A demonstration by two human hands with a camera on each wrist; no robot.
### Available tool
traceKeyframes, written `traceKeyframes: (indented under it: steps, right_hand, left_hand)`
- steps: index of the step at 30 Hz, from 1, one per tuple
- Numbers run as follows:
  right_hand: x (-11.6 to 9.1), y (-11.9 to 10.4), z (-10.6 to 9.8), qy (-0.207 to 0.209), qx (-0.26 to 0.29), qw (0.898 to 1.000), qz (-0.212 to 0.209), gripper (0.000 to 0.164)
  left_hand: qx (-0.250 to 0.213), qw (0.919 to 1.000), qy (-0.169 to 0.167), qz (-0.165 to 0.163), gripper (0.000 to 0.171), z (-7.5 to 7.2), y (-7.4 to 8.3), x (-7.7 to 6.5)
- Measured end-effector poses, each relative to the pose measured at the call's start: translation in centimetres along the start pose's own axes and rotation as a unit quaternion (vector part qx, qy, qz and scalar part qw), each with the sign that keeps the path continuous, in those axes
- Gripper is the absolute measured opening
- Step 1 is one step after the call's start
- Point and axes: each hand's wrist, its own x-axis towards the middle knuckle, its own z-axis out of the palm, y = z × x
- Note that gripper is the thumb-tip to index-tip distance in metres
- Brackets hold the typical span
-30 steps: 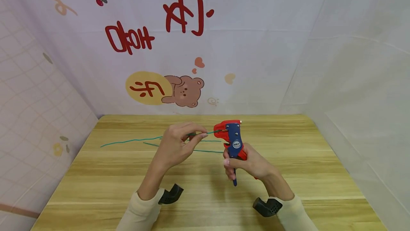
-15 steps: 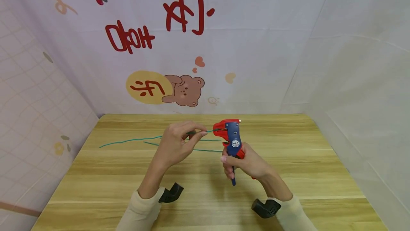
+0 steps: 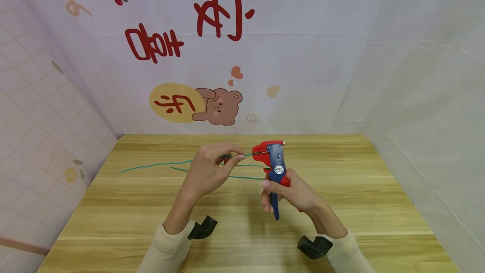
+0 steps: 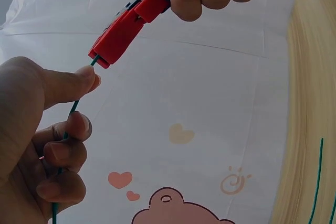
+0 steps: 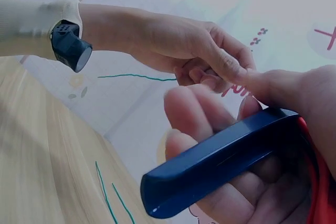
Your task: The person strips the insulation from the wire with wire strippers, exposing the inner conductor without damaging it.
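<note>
My left hand (image 3: 210, 174) pinches a thin green wire (image 3: 248, 155) between thumb and forefinger. In the left wrist view, the wire (image 4: 73, 107) also runs down past the other curled fingers. A long tail trails out to the left of this hand in the head view. The wire's other end enters the red jaws of a blue-and-red wire stripper (image 3: 275, 157). My right hand (image 3: 297, 193) grips the stripper upright by its handles, thumb across the front. In the right wrist view, its fingers curl behind the blue handle (image 5: 210, 166); the stripper's head is out of sight there.
Two more green wires, one nearer (image 3: 246, 178) and one farther (image 3: 251, 165), lie on the wooden table (image 3: 235, 231) below the hands. A printed cloth (image 3: 303, 54) hangs behind the table and along both sides.
The fingers of my right hand have shifted on the stripper, and more of its blue handle shows. The wire's left tail has swung slightly to the right. My left hand stays nearly still.
</note>
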Motion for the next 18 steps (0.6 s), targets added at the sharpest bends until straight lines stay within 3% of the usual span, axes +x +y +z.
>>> traceKeyframes:
  steps: [6, 18]
  right_hand:
    - [0.0, -0.1, 0.2, -0.007, 0.013, 1.0, -0.017, 0.024]
    - [0.2, 0.0, 1.6, 0.024, 0.011, 1.0, -0.009, 0.022]
  left_hand:
    - [-0.016, 0.9999, 0.0, 0.001, 0.006, 0.0, 0.0, 0.0]
    - [-0.011, 0.9999, 0.007, 0.009, 0.006, -0.5, 0.4, 0.0]
